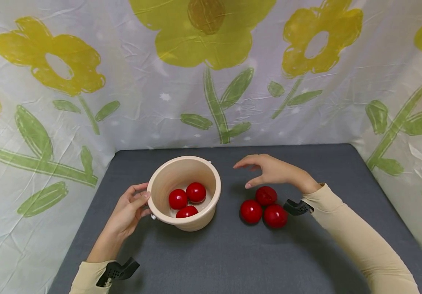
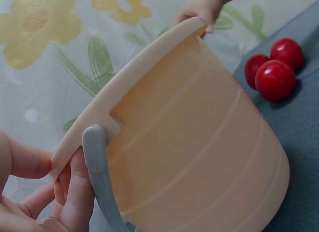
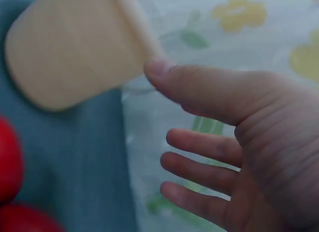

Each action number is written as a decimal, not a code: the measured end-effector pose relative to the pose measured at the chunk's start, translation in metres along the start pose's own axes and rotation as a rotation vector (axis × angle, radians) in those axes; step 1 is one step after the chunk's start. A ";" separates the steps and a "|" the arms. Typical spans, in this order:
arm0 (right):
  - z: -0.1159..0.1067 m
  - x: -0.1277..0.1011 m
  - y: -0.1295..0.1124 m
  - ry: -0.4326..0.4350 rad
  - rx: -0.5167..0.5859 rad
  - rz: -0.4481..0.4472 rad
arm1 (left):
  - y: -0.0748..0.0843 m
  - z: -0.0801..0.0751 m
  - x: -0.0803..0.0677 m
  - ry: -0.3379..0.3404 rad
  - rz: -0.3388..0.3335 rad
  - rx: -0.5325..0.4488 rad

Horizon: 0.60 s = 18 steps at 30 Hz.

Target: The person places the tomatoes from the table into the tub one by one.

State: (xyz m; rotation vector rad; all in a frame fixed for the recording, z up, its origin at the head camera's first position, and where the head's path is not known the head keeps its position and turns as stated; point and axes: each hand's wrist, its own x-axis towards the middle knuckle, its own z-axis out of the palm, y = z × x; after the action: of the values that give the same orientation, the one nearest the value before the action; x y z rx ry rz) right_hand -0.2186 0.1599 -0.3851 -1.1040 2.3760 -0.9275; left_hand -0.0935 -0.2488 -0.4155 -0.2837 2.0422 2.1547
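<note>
A cream bucket (image 1: 192, 222) stands tilted on the grey table (image 1: 233, 257) with three red balls (image 1: 187, 198) inside. My left hand (image 1: 132, 206) grips its left rim, thumb on top; the left wrist view shows my fingers (image 2: 75, 192) beside the bucket's (image 2: 199, 142) grey handle (image 2: 99, 177). My right hand (image 1: 269, 169) hovers open, fingers spread, just above three more red balls (image 1: 264, 206) lying together on the table right of the bucket. In the right wrist view that hand (image 3: 224, 142) holds nothing, with the bucket (image 3: 75, 47) blurred beyond it.
A white cloth printed with yellow flowers (image 1: 203, 81) walls the table at the back and both sides. Bare grey surface lies in front of the bucket and the balls. Black wrist mounts (image 1: 297, 207) sit at both cuffs.
</note>
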 end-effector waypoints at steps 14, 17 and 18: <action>0.034 -0.045 0.048 0.055 -0.216 0.043 | 0.001 -0.001 -0.001 -0.007 0.011 0.014; 0.038 -0.049 0.052 0.058 -0.236 0.056 | 0.000 0.000 -0.001 -0.004 0.007 0.026; 0.040 -0.050 0.054 0.060 -0.239 0.058 | 0.000 0.000 -0.001 -0.002 0.004 0.029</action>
State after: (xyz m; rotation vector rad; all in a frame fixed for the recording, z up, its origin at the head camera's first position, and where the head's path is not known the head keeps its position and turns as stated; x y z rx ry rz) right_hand -0.1937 0.2083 -0.4484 -1.0979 2.6062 -0.6793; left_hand -0.0927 -0.2492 -0.4154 -0.2742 2.0730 2.1251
